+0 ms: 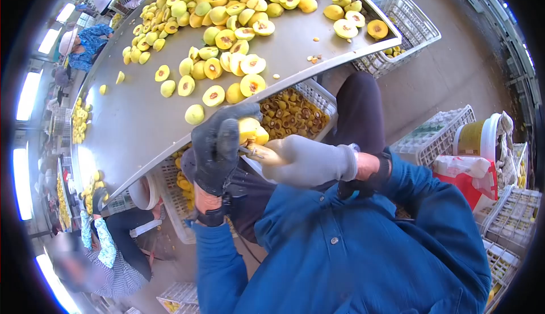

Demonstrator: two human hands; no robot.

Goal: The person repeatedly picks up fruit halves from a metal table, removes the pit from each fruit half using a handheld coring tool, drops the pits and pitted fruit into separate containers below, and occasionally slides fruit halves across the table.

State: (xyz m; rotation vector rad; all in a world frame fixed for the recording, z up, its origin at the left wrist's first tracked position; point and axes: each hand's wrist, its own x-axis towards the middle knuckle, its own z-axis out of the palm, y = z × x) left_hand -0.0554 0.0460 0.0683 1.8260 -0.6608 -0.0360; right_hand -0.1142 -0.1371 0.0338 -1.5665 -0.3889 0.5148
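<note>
Some fruit [250,129] | yellow-orange, rounded | partly hidden | in left hand [218,146]

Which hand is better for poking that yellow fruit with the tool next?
The right hand, probably: it already grips the tool, whose tip points toward the yellow fruit. The left hand, in the black glove, is busy holding that fruit.
</note>
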